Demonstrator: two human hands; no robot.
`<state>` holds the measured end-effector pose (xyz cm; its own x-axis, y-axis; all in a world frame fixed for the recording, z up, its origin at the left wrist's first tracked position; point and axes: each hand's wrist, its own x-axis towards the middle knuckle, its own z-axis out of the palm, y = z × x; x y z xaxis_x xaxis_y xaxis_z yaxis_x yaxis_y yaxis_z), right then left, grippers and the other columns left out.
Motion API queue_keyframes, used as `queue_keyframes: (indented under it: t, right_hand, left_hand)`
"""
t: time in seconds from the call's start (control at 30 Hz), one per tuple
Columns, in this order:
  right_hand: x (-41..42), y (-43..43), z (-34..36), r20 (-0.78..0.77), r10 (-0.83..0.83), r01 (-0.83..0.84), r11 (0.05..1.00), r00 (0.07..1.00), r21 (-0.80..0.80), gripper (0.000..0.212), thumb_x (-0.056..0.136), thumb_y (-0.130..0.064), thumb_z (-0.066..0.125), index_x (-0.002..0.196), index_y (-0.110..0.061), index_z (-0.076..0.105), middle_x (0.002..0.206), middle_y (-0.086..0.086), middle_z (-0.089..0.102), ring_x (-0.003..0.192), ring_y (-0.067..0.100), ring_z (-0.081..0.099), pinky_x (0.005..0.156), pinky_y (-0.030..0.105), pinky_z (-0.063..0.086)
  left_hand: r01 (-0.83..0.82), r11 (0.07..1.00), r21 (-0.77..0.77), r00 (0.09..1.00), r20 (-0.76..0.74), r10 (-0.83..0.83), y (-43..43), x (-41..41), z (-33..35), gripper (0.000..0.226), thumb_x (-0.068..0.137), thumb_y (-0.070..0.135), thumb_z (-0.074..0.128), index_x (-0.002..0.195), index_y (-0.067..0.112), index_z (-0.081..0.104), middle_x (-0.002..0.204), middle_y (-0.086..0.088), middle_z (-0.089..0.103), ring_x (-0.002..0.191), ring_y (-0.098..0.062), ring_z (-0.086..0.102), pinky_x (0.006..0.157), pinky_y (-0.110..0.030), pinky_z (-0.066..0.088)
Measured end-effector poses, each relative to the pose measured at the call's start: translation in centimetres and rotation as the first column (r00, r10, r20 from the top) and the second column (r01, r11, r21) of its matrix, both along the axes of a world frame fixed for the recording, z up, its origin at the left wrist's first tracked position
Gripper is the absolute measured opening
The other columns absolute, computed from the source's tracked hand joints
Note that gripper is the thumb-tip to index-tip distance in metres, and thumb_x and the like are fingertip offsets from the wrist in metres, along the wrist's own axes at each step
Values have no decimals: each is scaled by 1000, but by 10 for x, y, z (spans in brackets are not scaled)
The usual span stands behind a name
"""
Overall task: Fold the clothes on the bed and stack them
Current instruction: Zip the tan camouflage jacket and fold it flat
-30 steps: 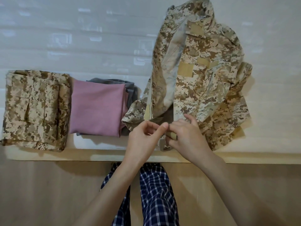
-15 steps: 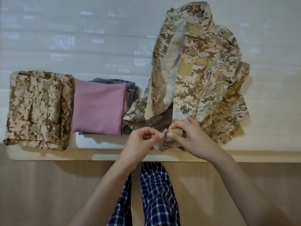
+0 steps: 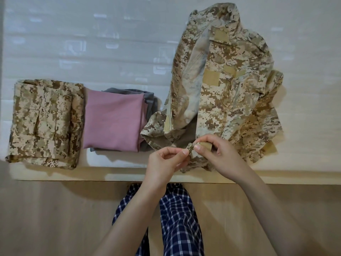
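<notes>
Bedroom surroundings: bed and floor, seen from above.
The bed carries a white cover with faint horizontal banding and pale square motifs. Its near edge shows as a straight, pale beige strip running across the full width of the view. Below it lies the floor, light wood in tone with faint grain. A soft shadow sits on the floor directly under the bed edge. Lighting is warm and fairly even.

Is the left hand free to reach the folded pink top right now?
Probably yes, once it lets go: the left hand pinches the hem of the camouflage jacket, but the pink top lies uncovered just to its left, nothing between.
</notes>
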<state>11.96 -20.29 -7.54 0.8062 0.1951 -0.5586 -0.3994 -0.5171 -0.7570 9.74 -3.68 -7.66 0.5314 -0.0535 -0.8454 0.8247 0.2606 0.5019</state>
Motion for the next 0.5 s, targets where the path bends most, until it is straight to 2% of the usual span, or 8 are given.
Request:
queue_keyframes:
  t: [0.07,0.1,0.17,0.2,0.27,0.33,0.4,0.5]
  right_hand:
    - [0,0,1,0,-5,5,1000,1000,-4,9,87,-39,59,94,-42,63,99,-6,62,76,4,51,73,27,39]
    - [2,1,3,3,1,-1,1000,1000,-3,11,86,-40,60,95,-43,63,100,-9,62,75,1,50,73,27,39]
    - [5,3,6,28,39,-39,999,999,-4,9,85,-38,63,93,-42,65,94,-27,62,83,-5,53,87,37,44]
    - [6,5,8,47,59,-58,998,997,-5,6,84,-37,66,90,-39,66,89,-36,60,87,-10,54,98,45,41]
    - [6,7,9,88,53,-55,998,995,13,4,83,-33,68,84,-37,66,83,-43,58,86,-17,53,106,55,32]
    - [5,7,8,128,25,-31,999,991,44,7,83,-31,66,80,-36,66,81,-35,62,84,-13,56,111,54,25]
    - [2,9,5,187,22,-29,999,982,32,6,85,-31,63,80,-33,66,79,-22,65,84,-5,59,115,47,20]
    - [-3,10,-1,259,38,-33,999,965,-26,9,87,-27,63,83,-20,68,80,-13,64,83,0,58,113,45,23]
  left_hand:
    - [-20,1000,15,1000,16,19,0,0,1,15,77,12,74,86,0,70,82,-14,74,79,-19,71,75,-23,57]
    - [-20,999,35,999,30,19,0,0,1,14,77,12,75,85,2,70,82,-14,74,80,-19,72,77,-24,57]
    - [-7,997,74,998,66,2,1,-1,1,12,76,14,77,81,5,71,83,-12,74,84,-20,72,80,-26,57]
    - [-3,996,85,997,83,-4,1,-2,0,11,75,16,77,80,8,72,83,-11,74,86,-21,72,81,-27,57]
    - [-5,996,92,993,114,-5,1,-4,0,10,75,17,78,79,10,73,84,-9,75,87,-23,71,81,-29,57]
    - [-8,996,90,990,139,-5,1,-4,-1,10,75,19,78,80,11,73,84,-8,75,87,-23,71,82,-30,56]
    - [-21,997,76,990,142,10,0,-5,-1,10,75,20,78,81,13,73,84,-8,75,86,-23,71,81,-30,57]
    - [-55,998,28,994,97,52,-1,-6,-2,25,75,20,77,95,12,67,84,-9,75,85,-22,72,74,-26,57]
